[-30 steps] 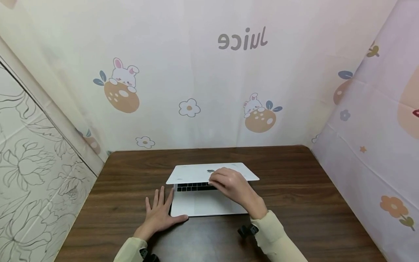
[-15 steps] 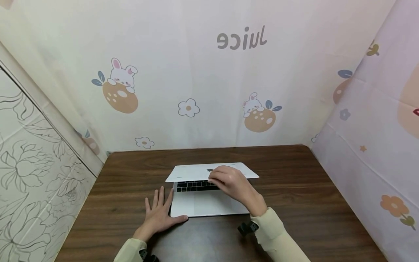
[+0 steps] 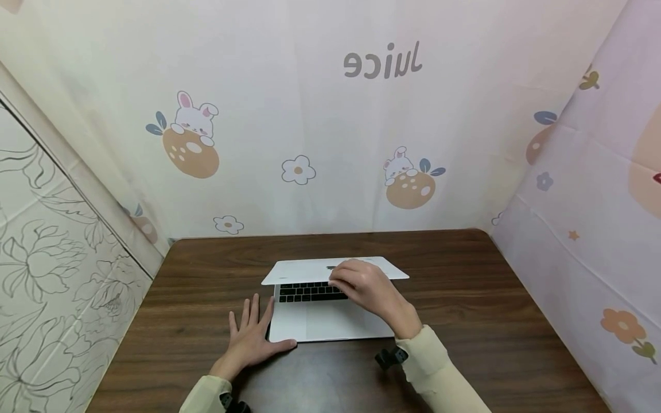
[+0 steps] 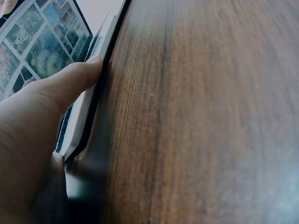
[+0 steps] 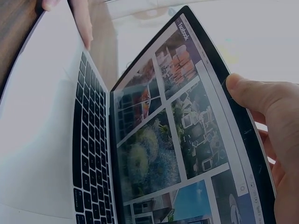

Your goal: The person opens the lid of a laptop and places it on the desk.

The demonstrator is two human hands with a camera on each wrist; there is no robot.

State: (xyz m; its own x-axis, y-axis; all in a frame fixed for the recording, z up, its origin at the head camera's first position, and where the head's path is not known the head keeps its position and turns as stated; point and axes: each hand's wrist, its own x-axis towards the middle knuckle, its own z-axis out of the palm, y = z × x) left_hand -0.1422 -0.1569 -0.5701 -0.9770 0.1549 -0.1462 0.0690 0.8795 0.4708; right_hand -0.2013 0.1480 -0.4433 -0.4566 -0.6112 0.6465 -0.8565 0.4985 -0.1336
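Note:
A silver laptop (image 3: 330, 321) rests on the wooden table, its lid (image 3: 302, 269) partly raised and tilted forward over the keyboard (image 3: 310, 292). My right hand (image 3: 364, 288) pinches the lid's front edge near the middle. In the right wrist view, its thumb (image 5: 236, 86) lies on the black border of the lit screen (image 5: 149, 144), with fingers behind the lid. At the laptop's left front corner, my left hand (image 3: 250, 339) lies with fingers spread and straight. The left wrist view shows its thumb (image 4: 77, 77) touching the front edge of the base.
The dark wooden table (image 3: 490, 327) extends around the laptop. A curtain (image 3: 330, 115) printed with rabbits and flowers hangs behind it, and similar cloth closes the right side. At the left hangs a panel (image 3: 46, 264) with line-drawn flowers. Each wrist carries a small black camera (image 3: 391, 359).
The lid's front edge has risen slightly along with my right hand, and a little more of the keyboard shows. My left hand stays in place.

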